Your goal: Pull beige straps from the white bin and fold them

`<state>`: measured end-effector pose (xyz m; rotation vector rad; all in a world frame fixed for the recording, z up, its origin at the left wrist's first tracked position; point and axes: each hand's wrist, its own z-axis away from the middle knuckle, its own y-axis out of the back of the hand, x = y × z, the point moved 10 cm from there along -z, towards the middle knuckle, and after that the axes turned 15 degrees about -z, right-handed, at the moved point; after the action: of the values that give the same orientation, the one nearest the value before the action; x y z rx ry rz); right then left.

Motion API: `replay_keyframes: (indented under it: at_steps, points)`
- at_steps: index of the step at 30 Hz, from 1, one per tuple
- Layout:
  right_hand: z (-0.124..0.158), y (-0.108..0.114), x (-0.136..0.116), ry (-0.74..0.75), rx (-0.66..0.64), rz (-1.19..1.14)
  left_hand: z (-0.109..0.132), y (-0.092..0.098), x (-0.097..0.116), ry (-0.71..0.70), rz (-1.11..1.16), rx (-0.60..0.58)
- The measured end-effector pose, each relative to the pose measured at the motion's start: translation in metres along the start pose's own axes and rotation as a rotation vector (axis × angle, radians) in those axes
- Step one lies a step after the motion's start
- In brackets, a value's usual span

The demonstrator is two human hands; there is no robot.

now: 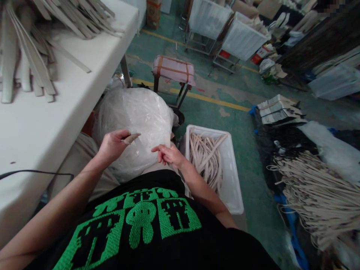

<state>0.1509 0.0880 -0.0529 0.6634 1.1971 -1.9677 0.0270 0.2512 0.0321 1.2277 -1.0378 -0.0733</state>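
Observation:
My left hand [114, 145] is closed on a short beige strip [132, 138], whose end sticks out past the fingertips over a large clear plastic bag [140, 116]. To its right, my right hand [170, 155] hovers above the bag's near edge with the index finger stretched out and the other fingers loosely bent. Nothing shows between its fingers. Beside my right forearm stands a white plastic bin [234, 180] with many beige strips [206, 153] lying in it. More beige strips [33, 56] are piled on the white table [70, 93] at upper left.
A pink padded stool [174, 70] stands ahead of the bag. White wheeled tubs [209, 20] are farther back. On the right, a big heap of beige cords [317, 191] and a tied bundle [278, 108] lie on a blue pallet [294, 228]. A black cable [36, 171] crosses the table.

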Motion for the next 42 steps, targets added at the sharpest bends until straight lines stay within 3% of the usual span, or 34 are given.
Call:
replay_keyframes:
  at_steps: [3,6,10,13,16,19,22,24,26,29,32,38,42]
  points:
    - [-0.015,-0.035,0.004,-0.162,-0.099,-0.094,0.016,0.025,0.04,-0.248,-0.041,0.1]
    - [-0.026,-0.055,0.007,-0.256,-0.106,-0.179,0.038,0.029,0.071,-0.523,-0.105,0.129]
    - [-0.042,-0.054,0.008,-0.222,0.028,-0.203,0.07,0.016,0.085,-0.792,-0.199,0.15]
    - [-0.049,-0.041,-0.007,-0.082,0.129,-0.141,0.087,0.011,0.083,-0.835,-0.206,0.17]
    - [-0.047,-0.029,-0.035,0.093,0.161,-0.012,0.09,0.013,0.069,-0.706,-0.106,0.13]
    - [-0.04,-0.03,-0.058,0.204,0.086,0.152,0.074,0.005,0.03,-0.323,0.157,-0.013]
    - [-0.033,-0.046,-0.066,0.224,-0.034,0.3,0.059,-0.029,-0.002,0.069,0.555,-0.225]
    - [-0.031,-0.057,-0.066,0.216,-0.073,0.401,0.051,-0.054,-0.003,0.223,0.781,-0.342]
    - [-0.031,-0.059,-0.069,0.221,-0.029,0.535,0.043,-0.069,0.003,0.314,0.934,-0.383]
    - [-0.029,-0.054,-0.082,0.297,0.115,0.77,0.034,-0.08,0.014,0.388,1.076,-0.375]
    - [-0.025,-0.053,-0.09,0.334,0.152,0.867,0.031,-0.085,0.02,0.404,1.115,-0.399]
    - [-0.028,-0.052,-0.085,0.242,0.063,0.782,0.034,-0.088,0.018,0.403,0.961,-0.484]
    - [-0.035,-0.044,-0.087,0.273,0.069,0.683,0.042,-0.089,0.022,0.341,0.851,-0.534]
